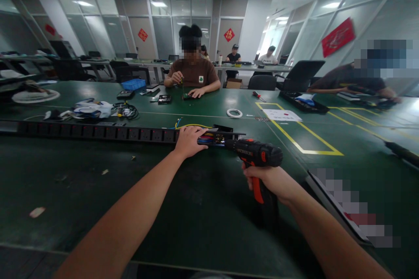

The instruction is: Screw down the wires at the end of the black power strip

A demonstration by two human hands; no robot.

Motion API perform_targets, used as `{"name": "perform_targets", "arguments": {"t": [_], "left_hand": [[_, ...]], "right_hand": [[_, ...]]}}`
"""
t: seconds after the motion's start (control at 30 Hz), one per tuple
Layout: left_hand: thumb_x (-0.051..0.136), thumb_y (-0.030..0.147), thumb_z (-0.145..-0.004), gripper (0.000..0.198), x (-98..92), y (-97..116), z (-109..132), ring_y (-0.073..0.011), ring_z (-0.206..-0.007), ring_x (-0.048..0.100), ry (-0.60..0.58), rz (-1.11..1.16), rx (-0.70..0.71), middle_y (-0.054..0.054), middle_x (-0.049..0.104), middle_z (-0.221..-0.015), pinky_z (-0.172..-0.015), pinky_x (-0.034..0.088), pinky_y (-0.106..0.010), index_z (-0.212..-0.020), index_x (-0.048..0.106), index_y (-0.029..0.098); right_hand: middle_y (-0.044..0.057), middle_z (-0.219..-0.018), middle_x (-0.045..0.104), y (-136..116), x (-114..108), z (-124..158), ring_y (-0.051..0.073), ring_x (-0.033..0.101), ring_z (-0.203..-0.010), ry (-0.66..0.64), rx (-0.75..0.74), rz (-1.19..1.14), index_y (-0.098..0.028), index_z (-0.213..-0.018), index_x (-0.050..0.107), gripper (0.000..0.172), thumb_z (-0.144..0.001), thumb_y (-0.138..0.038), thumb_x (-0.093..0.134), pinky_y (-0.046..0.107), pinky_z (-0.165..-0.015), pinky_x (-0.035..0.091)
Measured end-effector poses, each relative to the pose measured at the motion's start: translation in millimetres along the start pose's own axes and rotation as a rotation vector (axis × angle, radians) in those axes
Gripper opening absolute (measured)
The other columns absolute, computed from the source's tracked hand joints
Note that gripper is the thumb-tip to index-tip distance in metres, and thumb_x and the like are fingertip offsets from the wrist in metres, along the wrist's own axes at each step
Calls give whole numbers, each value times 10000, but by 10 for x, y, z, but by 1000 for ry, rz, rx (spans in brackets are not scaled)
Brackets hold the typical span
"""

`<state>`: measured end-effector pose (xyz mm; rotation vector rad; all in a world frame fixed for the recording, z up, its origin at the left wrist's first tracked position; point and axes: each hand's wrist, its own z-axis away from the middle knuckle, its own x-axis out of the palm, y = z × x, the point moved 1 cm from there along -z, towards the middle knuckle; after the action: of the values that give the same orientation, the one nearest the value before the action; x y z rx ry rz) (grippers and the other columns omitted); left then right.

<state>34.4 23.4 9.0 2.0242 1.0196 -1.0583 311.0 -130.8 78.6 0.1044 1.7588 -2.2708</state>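
Note:
A long black power strip (108, 133) with a row of sockets runs along the green table from the left. My left hand (190, 141) is closed over it near its right end, fingers across the top. Just right of that hand the strip's end is uncovered, with coloured wires (206, 138) inside. In my right hand (262, 176) is a black and orange cordless drill (257, 152), held by its grip and pointing left. The drill's bit reaches into the uncovered end; what its tip touches is too small to tell. Yellow and blue wires (188, 125) lie behind the strip.
A white tape roll (235, 113), a red screwdriver (257, 94) and a paper sheet (283, 115) lie beyond the strip. Bagged parts and cables (124, 110) are behind it at left. A co-worker (196, 74) sits opposite. A dark-edged flat item (337, 205) lies at right.

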Motion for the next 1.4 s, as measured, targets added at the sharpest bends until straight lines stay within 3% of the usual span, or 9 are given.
{"name": "perform_targets", "arguments": {"t": [1.4], "left_hand": [[913,533,-888,706,33,-29,-2,-365,-1399,606,1,-7,5,-62,725,-1475,-1181,367,-542,-1534,690,359]], "right_hand": [[-19,-553,674,4,1,-19,187,657,-541,3,23,-7,-218,-803,694,268,-589,-366,760,298,-568,521]]}}
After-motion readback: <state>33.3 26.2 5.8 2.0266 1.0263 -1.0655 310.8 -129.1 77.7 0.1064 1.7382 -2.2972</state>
